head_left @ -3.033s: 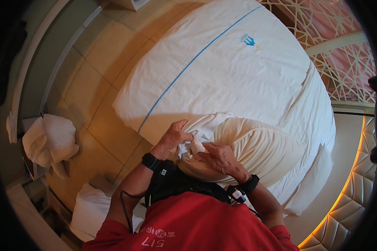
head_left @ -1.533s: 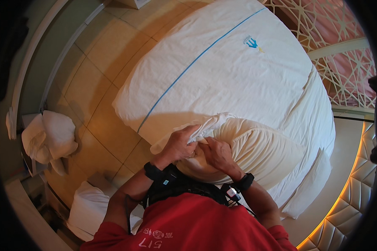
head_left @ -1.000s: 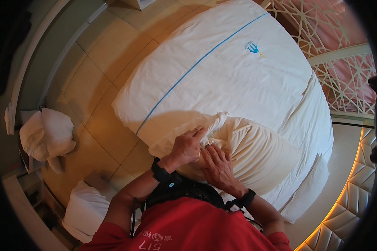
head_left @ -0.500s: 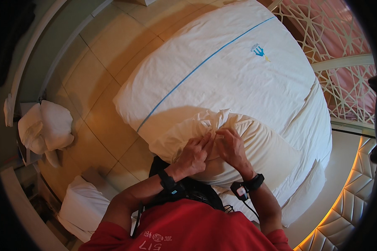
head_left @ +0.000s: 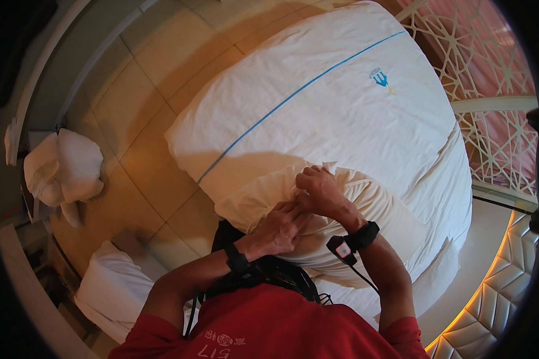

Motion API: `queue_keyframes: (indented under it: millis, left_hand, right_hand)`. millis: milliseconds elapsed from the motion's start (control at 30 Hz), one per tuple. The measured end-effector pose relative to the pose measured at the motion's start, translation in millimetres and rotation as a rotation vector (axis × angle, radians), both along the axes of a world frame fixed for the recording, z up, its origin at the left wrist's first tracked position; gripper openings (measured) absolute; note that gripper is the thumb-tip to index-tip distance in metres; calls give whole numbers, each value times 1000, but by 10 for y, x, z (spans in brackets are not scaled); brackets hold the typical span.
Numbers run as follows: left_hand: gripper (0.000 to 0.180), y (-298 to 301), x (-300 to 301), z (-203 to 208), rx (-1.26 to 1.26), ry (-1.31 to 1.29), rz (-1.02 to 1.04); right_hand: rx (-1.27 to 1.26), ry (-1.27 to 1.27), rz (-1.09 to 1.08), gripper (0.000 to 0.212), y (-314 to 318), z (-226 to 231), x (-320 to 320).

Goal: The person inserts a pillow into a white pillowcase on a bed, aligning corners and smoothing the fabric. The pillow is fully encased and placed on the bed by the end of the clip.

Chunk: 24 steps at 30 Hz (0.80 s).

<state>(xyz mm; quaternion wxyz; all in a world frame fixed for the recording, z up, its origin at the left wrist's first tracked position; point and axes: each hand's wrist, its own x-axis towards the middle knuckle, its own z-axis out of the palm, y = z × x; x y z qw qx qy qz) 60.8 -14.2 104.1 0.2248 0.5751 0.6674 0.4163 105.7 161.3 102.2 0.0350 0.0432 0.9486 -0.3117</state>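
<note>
A white duvet point(head_left: 305, 119) with a thin blue stripe and a small blue emblem lies spread over the bed. At its near edge the white cloth is bunched into folds point(head_left: 365, 191) between my hands. My left hand point(head_left: 276, 230) is closed, its fingers bent into the gathered cloth. Just beyond it, my right hand point(head_left: 320, 191) is curled over the top of the bunch, pinching the cloth, and partly covers the left fingertips. What lies inside the fingers is largely hidden.
A white pillow point(head_left: 440, 272) lies at the right, beside the padded silver headboard point(head_left: 512, 263) with its lit edge. Bundled white linen point(head_left: 63, 167) sits at the left, with more white linen point(head_left: 114, 287) at lower left. A cut-out lattice screen point(head_left: 485, 90) stands at far right.
My right hand has moved up and left over the bunched cloth, its wrist turning inward. My left hand has shifted slightly down and stays on the cloth. The view has tilted a little.
</note>
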Motion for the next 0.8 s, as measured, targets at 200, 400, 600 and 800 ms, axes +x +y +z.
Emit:
queue_keyframes:
  millis: [200,400,600,800]
  left_hand:
    - [51,-131,168,132,-37,24,275]
    - [46,-149,226,31,-8,-7,542]
    - [29,-98,347,-102,-140,-162,460]
    - [21,42,430,-137,-97,-47,370]
  right_hand:
    - [-298,54,-232,13,33,82,110]
    - [-305,167,-373,15,83,107,212]
    - [-191,315,-437,15,112,35,232]
    - [-184,277,-569,15,154,-143,122]
